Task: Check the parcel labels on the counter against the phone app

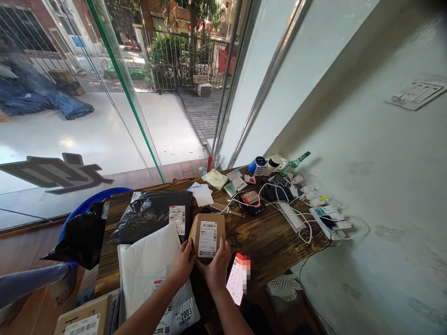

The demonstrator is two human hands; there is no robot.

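A small brown cardboard box (217, 229) with a white shipping label (208, 238) rests over the wooden table's near part. My left hand (183, 263) grips its lower left corner, and my right hand (218, 266) grips the lower right one. Parts of the fingers are hidden at the box's sides. Left of the box lies a white padded mailer (146, 260), partly beneath my left forearm. Behind that mailer is a black plastic parcel (150, 211) with a label. A phone (236, 279) with a lit screen lies beside my right wrist.
The wooden table (251, 232) carries tangled white cables (275, 188), a black-and-orange device (254, 202), papers (201, 193) and a green bottle (295, 164). Another labelled carton (85, 316) sits lower left. A black bag (84, 235) hangs over a blue tub (78, 207). A person's leg (35, 281) shows at left.
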